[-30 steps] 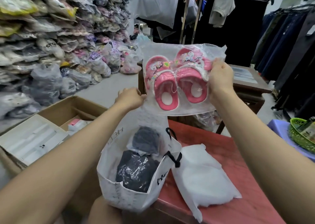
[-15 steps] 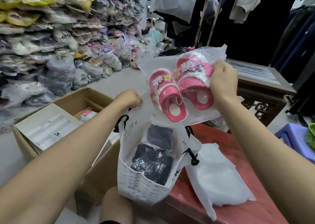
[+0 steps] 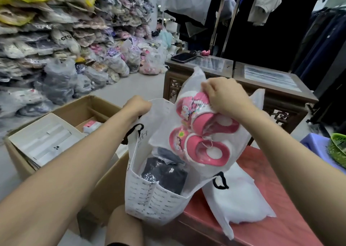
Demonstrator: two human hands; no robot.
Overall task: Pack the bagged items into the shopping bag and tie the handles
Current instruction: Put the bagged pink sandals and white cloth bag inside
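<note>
A white shopping bag (image 3: 153,200) with black cord handles stands open at the red table's left edge. Dark bagged items (image 3: 164,172) lie inside it. My left hand (image 3: 137,106) grips the bag's far upper rim and holds it open. My right hand (image 3: 223,95) is shut on the top of a clear plastic bag holding pink slippers (image 3: 204,142), which hangs tilted right at the shopping bag's mouth, its lower end over the opening. A white foam-wrapped package (image 3: 237,195) lies on the table just right of the bag.
The red table (image 3: 262,232) runs to the lower right. An open cardboard box (image 3: 61,133) sits on the floor at left. A carved wooden cabinet (image 3: 262,88) with a phone stands behind. Bagged stock is piled along the left wall; a green basket (image 3: 337,148) sits at far right.
My right hand has lowered the bagged pink slippers from chest height down to the shopping bag's mouth and turned them sideways. My left hand has taken hold of the bag's rim.
</note>
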